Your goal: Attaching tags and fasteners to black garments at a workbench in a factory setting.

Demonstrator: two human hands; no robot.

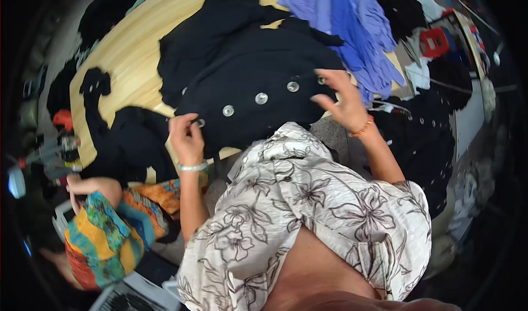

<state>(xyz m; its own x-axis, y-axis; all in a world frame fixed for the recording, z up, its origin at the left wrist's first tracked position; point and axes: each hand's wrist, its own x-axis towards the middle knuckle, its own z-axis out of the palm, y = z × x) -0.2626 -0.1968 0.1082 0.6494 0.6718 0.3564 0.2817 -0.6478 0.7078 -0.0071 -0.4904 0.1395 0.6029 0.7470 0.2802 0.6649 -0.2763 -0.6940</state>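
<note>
A black knit garment (242,74) lies spread over the table's near edge, with a row of several large, shiny round buttons (261,98) along its lower part. At the left end of that row, my left hand (187,139) pinches the garment's edge beside a button. My right hand (345,101) is at the right end, its thumb and fingers apart around another button there. Its fingertips are over the cloth, and I see nothing gripped in them.
Purple garments (352,25) are heaped at the table's far right. More black clothing (137,135) lies on the wooden table (132,47) to the left. A co-worker in a colourful patterned garment (104,234) sits at lower left. Black buttoned garments (423,140) hang at right, below a red stool (434,41).
</note>
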